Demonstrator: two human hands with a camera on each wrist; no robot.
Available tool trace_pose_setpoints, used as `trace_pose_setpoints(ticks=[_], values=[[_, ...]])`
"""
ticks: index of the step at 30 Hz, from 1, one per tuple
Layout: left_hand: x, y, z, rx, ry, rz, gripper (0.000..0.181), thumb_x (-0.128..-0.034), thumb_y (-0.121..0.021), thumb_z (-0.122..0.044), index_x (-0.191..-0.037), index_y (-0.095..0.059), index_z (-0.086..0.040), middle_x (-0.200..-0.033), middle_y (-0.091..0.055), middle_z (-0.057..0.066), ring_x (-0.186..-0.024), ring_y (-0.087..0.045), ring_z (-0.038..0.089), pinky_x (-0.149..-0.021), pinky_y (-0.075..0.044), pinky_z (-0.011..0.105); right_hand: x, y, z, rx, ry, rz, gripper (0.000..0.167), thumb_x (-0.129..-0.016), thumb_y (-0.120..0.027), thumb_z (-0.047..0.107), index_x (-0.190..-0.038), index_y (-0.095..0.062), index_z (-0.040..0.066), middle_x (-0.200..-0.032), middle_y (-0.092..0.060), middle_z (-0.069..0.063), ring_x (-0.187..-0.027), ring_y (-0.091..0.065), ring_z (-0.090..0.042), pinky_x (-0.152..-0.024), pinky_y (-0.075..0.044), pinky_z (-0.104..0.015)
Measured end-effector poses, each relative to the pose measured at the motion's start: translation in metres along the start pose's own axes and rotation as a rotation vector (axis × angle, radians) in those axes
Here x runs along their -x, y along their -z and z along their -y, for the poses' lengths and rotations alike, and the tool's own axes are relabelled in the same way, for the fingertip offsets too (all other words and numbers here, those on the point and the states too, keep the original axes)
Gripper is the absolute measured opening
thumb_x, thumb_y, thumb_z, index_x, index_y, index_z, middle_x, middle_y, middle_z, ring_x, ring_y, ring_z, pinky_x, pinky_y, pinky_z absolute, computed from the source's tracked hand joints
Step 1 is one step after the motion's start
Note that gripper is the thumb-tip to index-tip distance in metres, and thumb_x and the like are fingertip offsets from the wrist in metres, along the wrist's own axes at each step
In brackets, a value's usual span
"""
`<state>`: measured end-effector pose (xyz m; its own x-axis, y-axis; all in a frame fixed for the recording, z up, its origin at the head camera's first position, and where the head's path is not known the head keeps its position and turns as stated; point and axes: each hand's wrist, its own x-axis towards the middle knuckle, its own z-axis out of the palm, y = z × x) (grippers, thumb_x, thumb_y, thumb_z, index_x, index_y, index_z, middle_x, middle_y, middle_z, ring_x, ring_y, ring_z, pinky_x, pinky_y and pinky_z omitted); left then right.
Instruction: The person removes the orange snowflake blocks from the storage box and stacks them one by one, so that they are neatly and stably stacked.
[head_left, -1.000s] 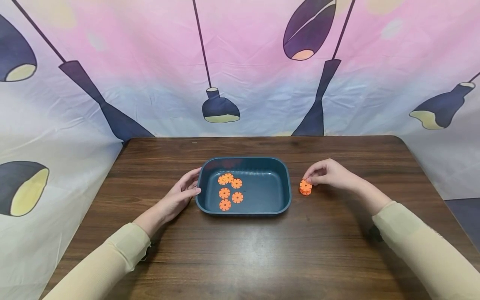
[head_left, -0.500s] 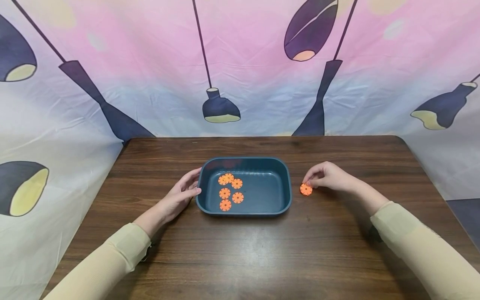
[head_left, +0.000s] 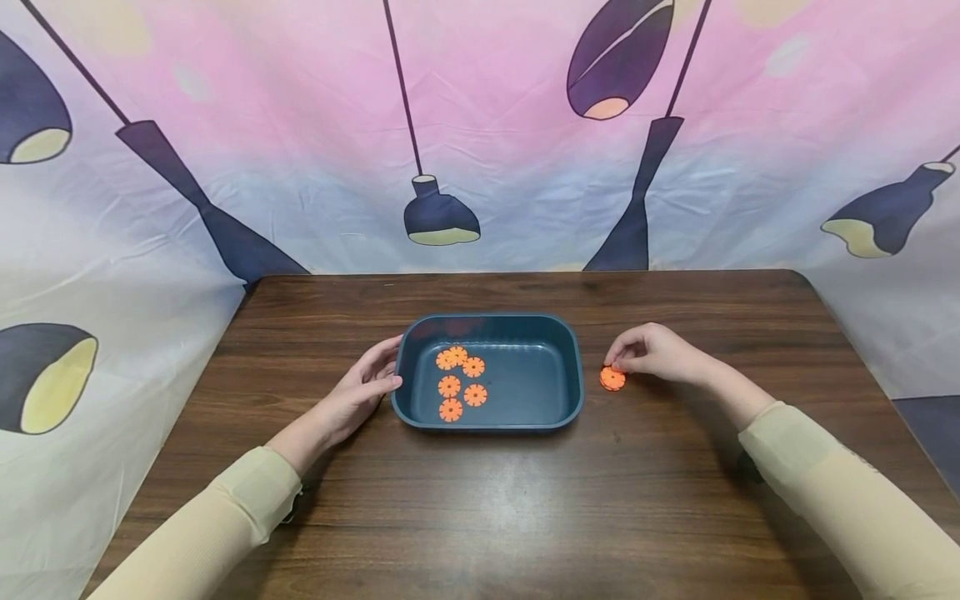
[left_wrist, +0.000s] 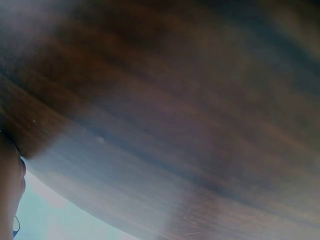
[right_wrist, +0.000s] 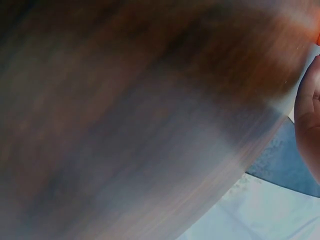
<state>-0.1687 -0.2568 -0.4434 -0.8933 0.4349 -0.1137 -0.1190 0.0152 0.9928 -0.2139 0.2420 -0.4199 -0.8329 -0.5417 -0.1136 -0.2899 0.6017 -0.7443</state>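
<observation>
A dark blue rectangular tray (head_left: pixel 525 428) stands on the table in the head view. My left hand (head_left: pixel 360 390) grips its left end, thumb at the rim and fingers along the outer wall. Several orange notched discs (head_left: pixel 475 395) lie in the tray's left half, two of them overlapping. To the right of the tray, my right hand (head_left: pixel 660 353) pinches the far edge of an orange notched disc (head_left: pixel 612 379) low over the table. A second disc seems to lie beneath it, mostly hidden. In the right wrist view, only part of my right hand (right_wrist: pixel 309 120) shows.
The brown wooden table (head_left: pixel 495 517) reaches back to a patterned cloth (head_left: pixel 517 167) with lamp drawings. Its far edge runs close to the cloth. The left wrist view shows mostly blurred wood and a sliver of hand (left_wrist: pixel 10 185).
My right hand has come down slightly, and the disc in it now lies flatter over the one beneath. My left hand and the tray have stayed in place.
</observation>
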Motion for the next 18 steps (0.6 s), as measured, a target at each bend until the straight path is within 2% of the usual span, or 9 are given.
trace_pose_setpoints(ticks=[9,18], values=[[0.0,-0.0004,0.0003,0.008,-0.001,-0.003,0.068,-0.107,-0.056,-0.007,-0.167,-0.026,-0.009,-0.168,-0.028,0.016,-0.135,-0.05,-0.002,-0.109,-0.043,0.013,0.0002,-0.0008,-0.0005,0.03,-0.01,-0.018,0.01,-0.095,-0.078,0.004,-0.104,-0.08,0.003,-0.099,-0.078,-0.008,-0.084,-0.064,-0.009,-0.079,-0.056,-0.02],[-0.0001,-0.0004,0.0016,-0.003,-0.006,-0.005,0.068,-0.1071,-0.056,-0.007,-0.167,-0.025,-0.008,-0.168,-0.027,0.017,-0.134,-0.05,-0.002,-0.109,-0.042,0.012,-0.0006,-0.002,-0.0026,0.028,-0.004,-0.004,0.011,-0.094,-0.079,0.004,-0.105,-0.079,0.002,-0.097,-0.077,-0.007,-0.082,-0.063,-0.009,-0.078,-0.055,-0.021]])
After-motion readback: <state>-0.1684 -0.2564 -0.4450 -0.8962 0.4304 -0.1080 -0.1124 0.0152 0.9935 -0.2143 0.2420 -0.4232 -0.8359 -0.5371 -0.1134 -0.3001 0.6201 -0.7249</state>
